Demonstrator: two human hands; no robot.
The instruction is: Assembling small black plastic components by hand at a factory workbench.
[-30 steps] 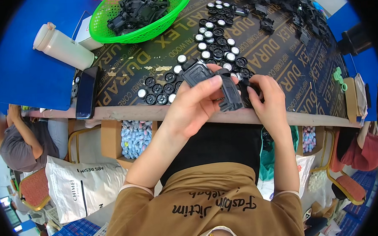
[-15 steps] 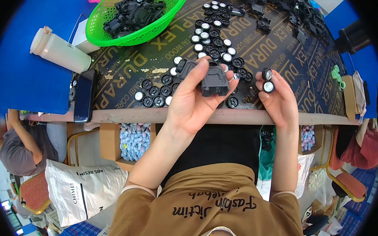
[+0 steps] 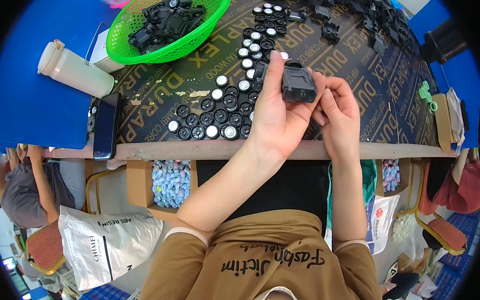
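Observation:
My left hand (image 3: 280,122) grips a black plastic toy car chassis (image 3: 300,86) above the table's near edge, thumb across its top. Close against the chassis's right end is my right hand (image 3: 341,112), its fingers bent and pressed together. What the right fingers pinch is hidden behind them. Below and left of the chassis lie many small black toy wheels (image 3: 206,118), some showing silver-white faces (image 3: 229,131). The scatter of wheels runs in a band from the near edge toward the far side.
A green basket (image 3: 219,12) of black chassis stands at the far left. More chassis (image 3: 346,3) are heaped at the far right. A white bottle (image 3: 75,69) and a phone (image 3: 107,127) lie left; green plastic pieces (image 3: 426,94) and a cardboard box (image 3: 443,123) sit right.
My left hand has carried the chassis right and slightly away from me. My right hand has closed in to meet it; the two wheels seen in its fingers are now hidden.

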